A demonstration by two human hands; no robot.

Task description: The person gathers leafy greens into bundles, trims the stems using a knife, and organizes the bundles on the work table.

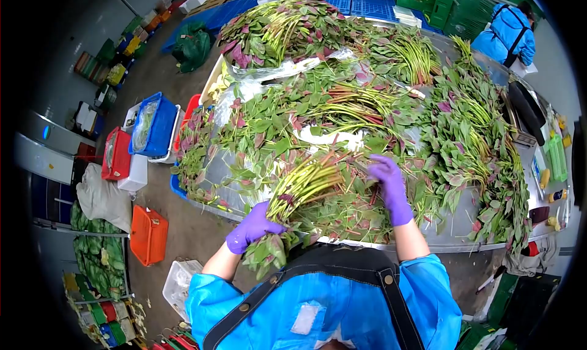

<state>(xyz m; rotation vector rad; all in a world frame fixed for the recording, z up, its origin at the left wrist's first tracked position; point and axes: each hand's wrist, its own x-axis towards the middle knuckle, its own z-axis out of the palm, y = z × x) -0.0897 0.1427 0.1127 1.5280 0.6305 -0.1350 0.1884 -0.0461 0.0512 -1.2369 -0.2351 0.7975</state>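
Note:
My left hand [254, 228], in a purple glove, is closed round a bunch of leafy stems [304, 184]; the cut ends point up and right, and the leaves hang below the hand over the table's near edge. My right hand [390, 188], also gloved in purple, is raised over loose leaves to the right of the bunch. Its fingers are bent and partly blurred, and whether they hold anything is not clear. Beyond both hands, a pile of green and reddish stems [361, 105] lies on the metal table [460, 210], beside a white strip [330, 139].
More leafy bunches cover the table's far side [287, 32] and right side [468, 136]. Another person [506, 35] in blue is at the back right. Left of the table stand a blue crate [147, 125], a red crate [115, 154], an orange basket [148, 235] and a white basket [182, 283].

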